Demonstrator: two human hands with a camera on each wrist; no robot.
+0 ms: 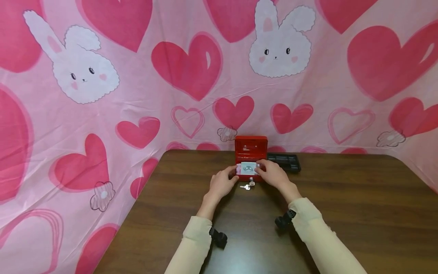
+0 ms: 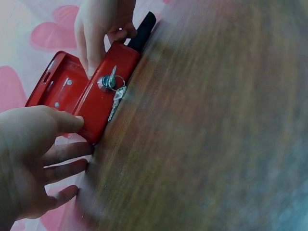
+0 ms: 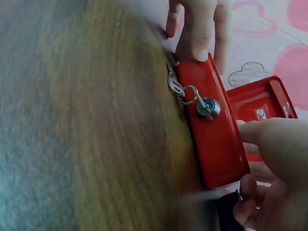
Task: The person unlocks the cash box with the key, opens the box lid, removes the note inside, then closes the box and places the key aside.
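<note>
A red cash box (image 1: 251,144) stands at the back of the table with its lid raised. Printed paper notes (image 1: 248,168) show in its opening. My left hand (image 2: 36,161) is at the box's left end, thumb on the front top edge, the other fingers extended past the side. Over the right end, my right hand (image 3: 284,154) reaches in with one digit beside the notes, while other fingers bend outside the end wall; whether it pinches the notes is hidden. One key sits in the front lock (image 3: 208,109), and another key (image 2: 115,103) hangs from its ring.
Beside the box on the right lies a black compartment tray (image 1: 285,163). The brown wooden table (image 1: 342,213) stretches in front and to both sides. A pink cloth with hearts and rabbits (image 1: 232,76) hangs right behind the table's back edge.
</note>
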